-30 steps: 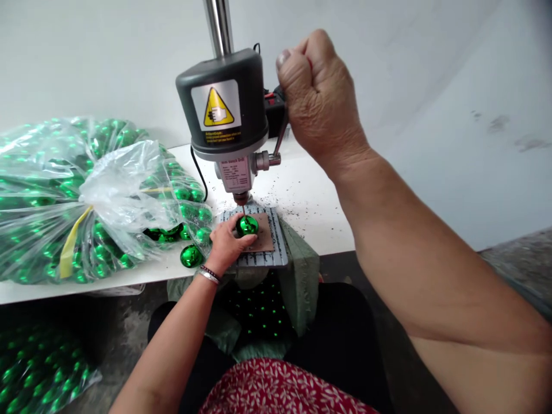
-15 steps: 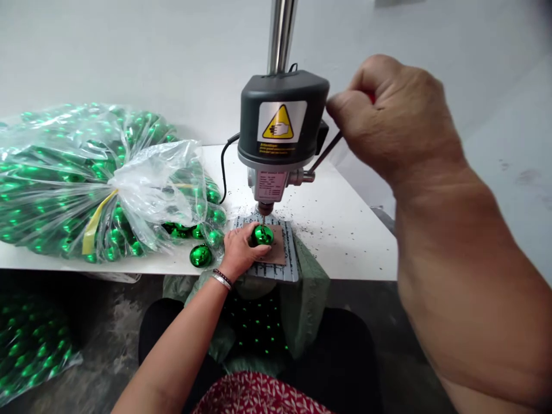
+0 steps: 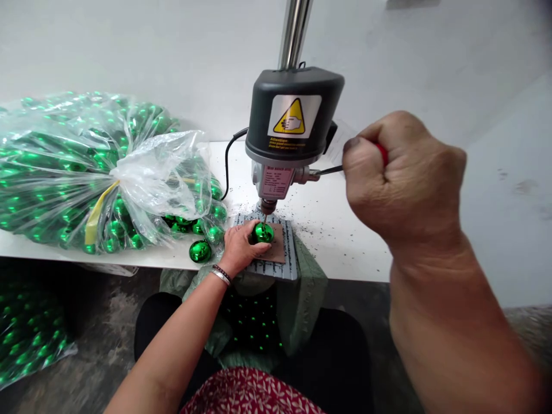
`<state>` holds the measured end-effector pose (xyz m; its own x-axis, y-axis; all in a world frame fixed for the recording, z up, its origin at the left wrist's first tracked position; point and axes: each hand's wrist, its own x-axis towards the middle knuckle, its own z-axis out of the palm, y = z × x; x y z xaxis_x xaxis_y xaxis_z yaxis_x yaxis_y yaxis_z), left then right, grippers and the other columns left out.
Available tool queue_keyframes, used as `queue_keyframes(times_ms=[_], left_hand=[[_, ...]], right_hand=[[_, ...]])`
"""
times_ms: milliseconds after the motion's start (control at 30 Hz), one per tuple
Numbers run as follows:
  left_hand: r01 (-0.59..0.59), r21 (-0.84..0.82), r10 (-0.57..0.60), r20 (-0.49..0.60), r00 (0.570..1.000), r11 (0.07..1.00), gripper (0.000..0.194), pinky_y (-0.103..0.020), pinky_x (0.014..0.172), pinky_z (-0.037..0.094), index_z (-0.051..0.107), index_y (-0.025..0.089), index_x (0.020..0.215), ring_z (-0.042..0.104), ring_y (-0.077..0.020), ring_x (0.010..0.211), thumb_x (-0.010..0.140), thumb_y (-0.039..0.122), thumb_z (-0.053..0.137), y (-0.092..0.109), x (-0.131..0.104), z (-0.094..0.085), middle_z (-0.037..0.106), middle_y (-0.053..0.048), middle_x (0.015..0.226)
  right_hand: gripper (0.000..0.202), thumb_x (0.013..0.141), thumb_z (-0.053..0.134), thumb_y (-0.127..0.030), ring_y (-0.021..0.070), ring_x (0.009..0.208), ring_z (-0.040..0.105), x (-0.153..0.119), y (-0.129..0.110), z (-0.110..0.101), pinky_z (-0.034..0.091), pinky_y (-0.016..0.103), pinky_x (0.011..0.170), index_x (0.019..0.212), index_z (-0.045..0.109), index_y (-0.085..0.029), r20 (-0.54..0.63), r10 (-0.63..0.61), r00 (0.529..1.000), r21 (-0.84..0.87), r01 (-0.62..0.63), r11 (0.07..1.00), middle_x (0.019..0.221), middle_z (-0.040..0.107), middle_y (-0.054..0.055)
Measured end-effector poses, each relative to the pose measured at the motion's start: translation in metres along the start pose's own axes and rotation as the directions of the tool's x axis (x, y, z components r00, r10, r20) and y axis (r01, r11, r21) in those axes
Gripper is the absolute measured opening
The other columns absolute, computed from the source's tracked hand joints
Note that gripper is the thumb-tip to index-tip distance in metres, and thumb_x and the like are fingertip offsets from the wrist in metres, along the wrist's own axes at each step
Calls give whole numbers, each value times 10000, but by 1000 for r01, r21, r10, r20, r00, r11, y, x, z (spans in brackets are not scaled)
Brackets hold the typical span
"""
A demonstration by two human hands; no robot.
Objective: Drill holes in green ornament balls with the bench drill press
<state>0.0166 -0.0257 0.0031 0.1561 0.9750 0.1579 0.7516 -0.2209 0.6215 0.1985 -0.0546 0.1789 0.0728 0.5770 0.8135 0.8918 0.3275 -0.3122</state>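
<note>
My left hand grips a shiny green ball between thumb and fingers, on a brown pad over the grey drill base. Straight above it, the thin bit of a small drill press comes down to the ball's top; whether it has entered the ball I cannot tell. My right hand is closed in a fist round the drill press lever, whose red knob partly shows. A loose green ball lies left of my left hand.
A big clear plastic bag full of green balls covers the table's left side. Dark shavings dot the white table. A green sack with balls hangs open below the front edge. Another bag of balls is at lower left.
My right hand has swung the lever downward. The left hand keeps the ball in place on the pad. The view has shifted slightly.
</note>
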Motion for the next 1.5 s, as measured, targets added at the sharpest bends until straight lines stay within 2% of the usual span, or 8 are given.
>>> queue_keyframes(times_ms=[133, 267, 433, 600, 833, 1100, 1367, 1500], left_hand=[[-11, 12, 11, -5, 1000, 1000, 591, -421, 974, 453, 641, 258, 1293, 624, -273, 1021, 732, 382, 780, -3, 0, 2, 717, -51, 1017], [-13, -11, 13, 8, 1000, 1000, 608, -402, 952, 467, 626, 240, 1310, 620, -264, 1019, 736, 365, 779, -4, 1, 1, 717, -58, 1029], [-29, -57, 31, 29, 999, 998, 594, -377, 934, 476, 617, 228, 1305, 627, -240, 982, 744, 351, 771, -4, 1, 0, 724, -43, 1016], [-34, -27, 35, 35, 999, 999, 577, -383, 927, 471, 625, 222, 1286, 627, -256, 1011, 744, 357, 771, -2, 1, -1, 724, -57, 1055], [-16, 32, 15, 15, 1000, 999, 581, -398, 939, 461, 618, 233, 1299, 618, -282, 1030, 756, 386, 758, 0, -1, 0, 715, -66, 1063], [-12, -11, 12, -1, 1000, 1000, 581, -407, 979, 454, 621, 256, 1282, 606, -279, 1062, 735, 376, 775, -2, 0, 4, 705, -49, 1093], [-6, -43, 7, 11, 1000, 999, 566, -427, 1014, 430, 619, 259, 1280, 594, -291, 1124, 745, 366, 768, -3, -1, 5, 709, -54, 1131], [7, -71, -8, -1, 1000, 997, 552, -438, 1014, 427, 623, 253, 1255, 607, -291, 1121, 730, 338, 774, 0, -1, 5, 713, -54, 1122]], right_hand=[[259, 907, 416, -321, 55, 617, 429, -15, 2, 3, 345, 237, 633, 749, 545, -161, -53, -62, 997, 57, 64, 996, 661, 546, -4], [300, 928, 439, -347, 42, 592, 380, -26, 0, 6, 314, 225, 600, 703, 495, -156, -110, -86, 990, 115, 99, 988, 630, 501, -15], [463, 964, 397, -467, 37, 557, 322, -30, -10, 9, 281, 232, 588, 621, 360, -158, -114, 81, 990, 216, -55, 975, 563, 382, -27], [389, 948, 420, -389, 47, 543, 255, -31, -12, 13, 237, 242, 572, 634, 355, -170, -178, 57, 982, 157, -29, 987, 552, 315, -35], [337, 939, 423, -356, 89, 551, 303, -42, -10, 22, 244, 278, 576, 645, 380, -197, -253, 49, 966, 69, -33, 997, 577, 345, -14], [277, 938, 467, -267, 91, 553, 388, -53, -5, 33, 281, 267, 558, 675, 410, -201, -404, -120, 907, -68, 101, 993, 581, 451, -21], [214, 895, 507, -200, 90, 546, 383, -78, 0, 43, 280, 252, 533, 696, 429, -198, -419, -169, 892, -128, 127, 984, 571, 437, -24], [311, 924, 468, -314, 65, 506, 312, -51, 1, 40, 218, 234, 503, 650, 411, -178, -449, -82, 890, -29, 77, 997, 540, 385, -29]])
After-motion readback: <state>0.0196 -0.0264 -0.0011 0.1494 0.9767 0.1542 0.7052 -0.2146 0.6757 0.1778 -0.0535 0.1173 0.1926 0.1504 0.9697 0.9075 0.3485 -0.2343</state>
